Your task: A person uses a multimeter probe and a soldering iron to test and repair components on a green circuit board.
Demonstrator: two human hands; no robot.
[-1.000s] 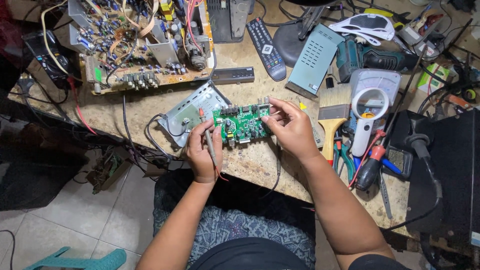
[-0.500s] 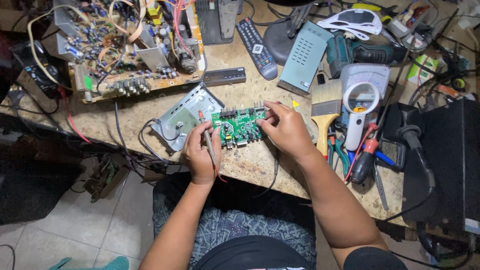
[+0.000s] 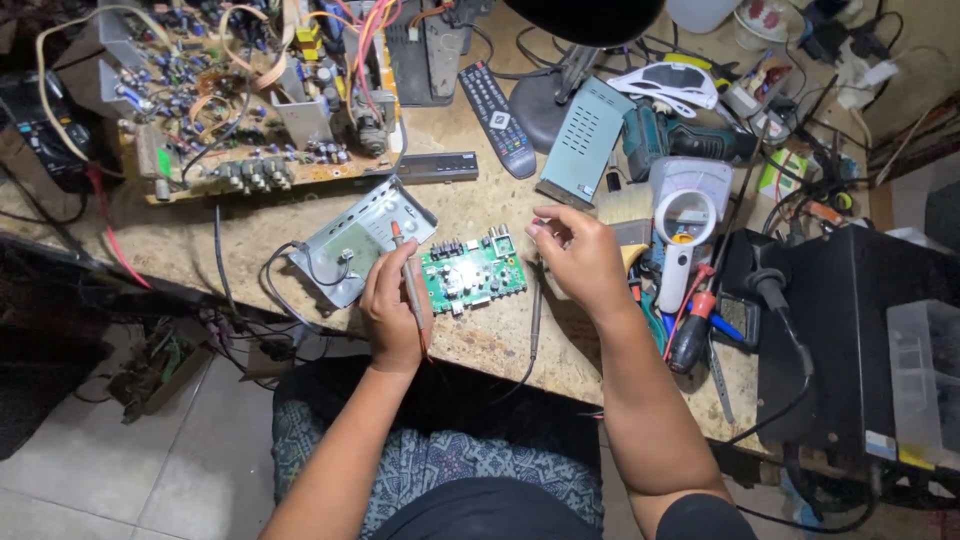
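Observation:
A small green circuit board (image 3: 470, 278) lies on the worn wooden bench (image 3: 500, 345) in front of me. My left hand (image 3: 392, 310) rests at the board's left edge. It grips a thin red-tipped probe (image 3: 404, 262) that points up toward a bent metal casing (image 3: 350, 245). My right hand (image 3: 582, 258) hovers just right of the board with fingertips pinched. It holds a thin black probe (image 3: 536, 305) whose lead hangs down over the bench edge. Neither hand touches the top of the board.
A large chassis with wired circuit boards (image 3: 250, 100) fills the back left. A black remote (image 3: 497, 105), a teal vented cover (image 3: 585, 140), a white magnifier (image 3: 685, 215), screwdrivers (image 3: 690, 335) and a black box (image 3: 860, 340) crowd the right side. Cables hang off the front edge.
My right hand has lifted off the green board and pulled back to the right. The left hand has stayed at the board's left edge with its probe.

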